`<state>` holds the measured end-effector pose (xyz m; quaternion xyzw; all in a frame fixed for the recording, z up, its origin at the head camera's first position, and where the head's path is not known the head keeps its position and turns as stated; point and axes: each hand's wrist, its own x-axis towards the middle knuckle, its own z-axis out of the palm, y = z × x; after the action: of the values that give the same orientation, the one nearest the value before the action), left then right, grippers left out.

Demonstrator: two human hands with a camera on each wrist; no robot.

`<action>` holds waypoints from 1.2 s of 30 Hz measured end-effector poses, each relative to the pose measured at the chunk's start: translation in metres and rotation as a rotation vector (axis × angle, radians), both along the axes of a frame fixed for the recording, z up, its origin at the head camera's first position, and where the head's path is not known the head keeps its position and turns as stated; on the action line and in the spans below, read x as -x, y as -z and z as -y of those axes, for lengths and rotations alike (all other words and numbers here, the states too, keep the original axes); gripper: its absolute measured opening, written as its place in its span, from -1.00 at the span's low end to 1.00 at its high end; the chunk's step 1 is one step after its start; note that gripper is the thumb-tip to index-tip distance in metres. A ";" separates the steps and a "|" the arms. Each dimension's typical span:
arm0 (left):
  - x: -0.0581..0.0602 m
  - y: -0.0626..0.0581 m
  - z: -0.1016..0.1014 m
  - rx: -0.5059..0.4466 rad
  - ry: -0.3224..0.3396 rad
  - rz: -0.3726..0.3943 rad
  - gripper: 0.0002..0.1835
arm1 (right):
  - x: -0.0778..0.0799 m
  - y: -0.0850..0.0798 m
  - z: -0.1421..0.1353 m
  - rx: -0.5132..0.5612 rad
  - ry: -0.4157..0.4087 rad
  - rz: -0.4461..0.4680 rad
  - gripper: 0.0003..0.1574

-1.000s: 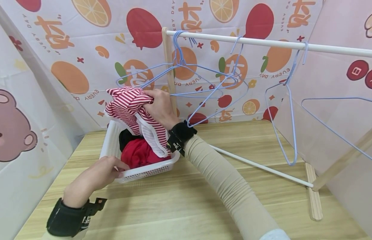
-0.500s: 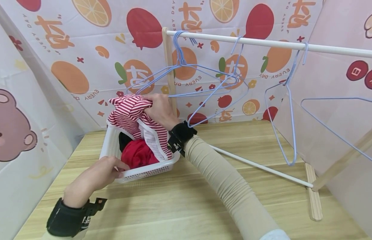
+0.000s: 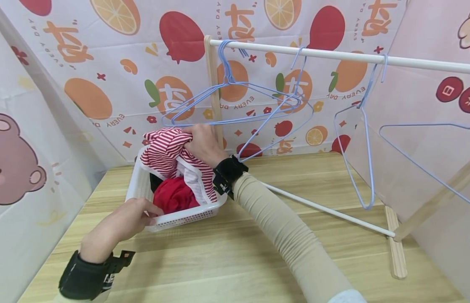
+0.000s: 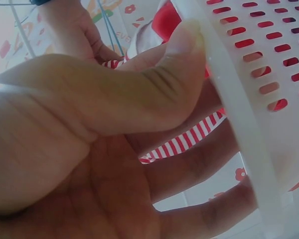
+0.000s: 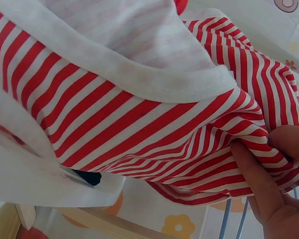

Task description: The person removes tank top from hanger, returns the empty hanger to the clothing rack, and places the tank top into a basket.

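Observation:
My right hand [image 3: 205, 144] pinches a red-and-white striped garment with white trim [image 3: 164, 153] over the back of a white plastic basket [image 3: 133, 185]. In the right wrist view, thumb and forefinger bunch the striped cloth [image 5: 139, 124], which drapes down across the basket's edge. My left hand [image 3: 130, 216] grips the basket's near left corner; the left wrist view has its thumb [image 4: 182, 74] on the outside of the perforated wall [image 4: 269, 74] and the other fingers behind the rim. Inside the basket lie a crumpled red cloth [image 3: 175, 195] and a black cloth [image 3: 155, 182], partly hidden by the stripes.
A rack's white rail [image 3: 333, 54] runs above the wooden table [image 3: 220, 261], with several blue wire hangers [image 3: 229, 80] bunched at its left end and others spaced rightward. A lower white bar [image 3: 329, 210] joins a wooden foot [image 3: 395, 244]. Patterned cloth walls stand around the table.
My right hand has lowered the striped garment a little toward the basket, covering more of the black cloth. The bunched hangers behind it shifted slightly. My left hand has stayed at the rim.

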<state>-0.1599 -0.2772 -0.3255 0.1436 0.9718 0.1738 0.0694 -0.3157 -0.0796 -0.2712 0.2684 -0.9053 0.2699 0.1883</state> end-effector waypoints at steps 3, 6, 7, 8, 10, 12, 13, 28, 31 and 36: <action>0.000 0.000 0.000 0.001 -0.004 0.002 -0.73 | 0.001 0.002 0.001 -0.018 -0.008 -0.002 -0.53; -0.001 0.000 -0.001 0.001 -0.005 0.001 -0.73 | 0.001 0.003 0.002 -0.024 -0.005 0.010 -0.54; -0.001 0.000 -0.001 0.000 -0.005 0.000 -0.72 | 0.001 0.003 0.002 -0.031 0.000 0.017 -0.53; -0.001 0.000 -0.001 -0.002 -0.003 -0.001 -0.72 | 0.001 0.003 0.002 -0.040 0.007 0.021 -0.54; -0.001 0.000 0.000 -0.003 -0.002 -0.002 -0.73 | 0.001 0.002 0.003 -0.060 0.016 0.027 -0.53; -0.001 0.000 0.000 -0.005 -0.001 -0.006 -0.73 | 0.001 0.001 0.003 -0.077 0.019 0.036 -0.52; -0.001 0.000 0.000 -0.005 -0.001 -0.008 -0.73 | 0.001 0.001 0.003 -0.084 0.019 0.043 -0.52; -0.002 0.000 0.000 -0.003 0.002 -0.019 -0.74 | 0.006 0.000 0.006 -0.147 -0.014 0.160 -0.54; -0.002 0.000 -0.001 -0.005 0.001 -0.016 -0.74 | 0.006 0.001 0.006 -0.178 -0.004 0.157 -0.54; -0.002 0.000 -0.001 -0.015 0.009 -0.014 -0.74 | 0.006 0.003 0.008 -0.208 -0.029 0.156 -0.53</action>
<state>-0.1579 -0.2765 -0.3254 0.1495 0.9703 0.1798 0.0624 -0.3214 -0.0878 -0.2744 0.2778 -0.9364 0.1974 0.0845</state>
